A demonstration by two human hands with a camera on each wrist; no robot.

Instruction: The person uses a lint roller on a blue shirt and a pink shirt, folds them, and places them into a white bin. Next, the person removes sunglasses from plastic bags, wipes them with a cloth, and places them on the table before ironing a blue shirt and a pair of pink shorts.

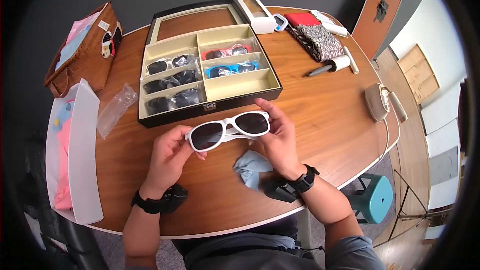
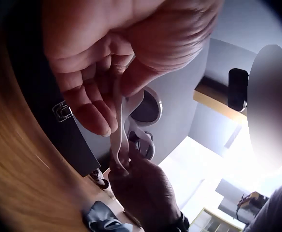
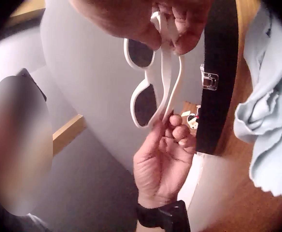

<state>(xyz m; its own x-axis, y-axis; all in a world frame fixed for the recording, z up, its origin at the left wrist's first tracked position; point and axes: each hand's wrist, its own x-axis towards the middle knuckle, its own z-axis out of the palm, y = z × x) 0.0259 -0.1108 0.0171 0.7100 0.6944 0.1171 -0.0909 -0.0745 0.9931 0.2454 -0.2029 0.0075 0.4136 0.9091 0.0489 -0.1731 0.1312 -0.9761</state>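
Both forearms enter the head view from 6 o'clock. White sunglasses (image 1: 229,130) are held above the table (image 1: 325,120), pinched at one end by the left hand (image 1: 170,157) and at the other by the right hand (image 1: 280,137). Folded temples are shown only in the wrist views. Their long axis runs from 8 to 2 o'clock, with the lenses facing the wearer. A blue cloth (image 1: 251,167) lies at 5 o'clock of the sunglasses; the open sunglasses case (image 1: 207,70) stands at 12 o'clock, unobstructed.
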